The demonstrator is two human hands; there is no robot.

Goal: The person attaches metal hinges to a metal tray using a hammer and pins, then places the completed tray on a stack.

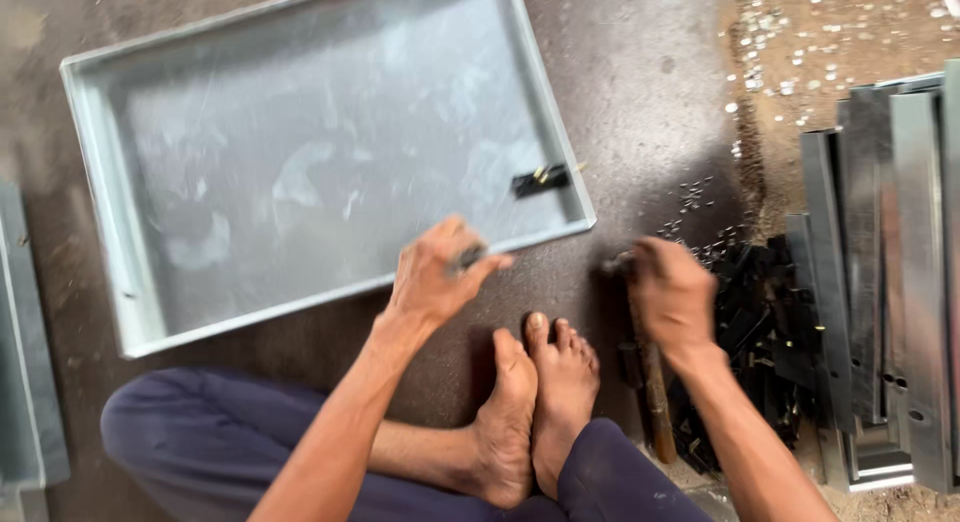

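Pinched between thumb and fingers, my left hand holds a small dark piece right at the near rim of the grey sheet-metal tray, close to its near right corner; the motion blur keeps me from telling exactly what the piece is; my right hand is closed around a wooden-handled hammer, its handle running down toward me and its head hidden by the blur near my knuckles; as I judge it, the work on the tray is only partly done; one small black bracket already sits inside the tray against the right wall, while the other walls look bare from here; a heap of black brackets lies just right of my right hand, so plenty appears left to fit; scattered small rivets lie on the floor between the tray and the heap; further right a stack of folded metal channels stands untouched; my bare feet rest together between my two arms, near the tray's near edge.
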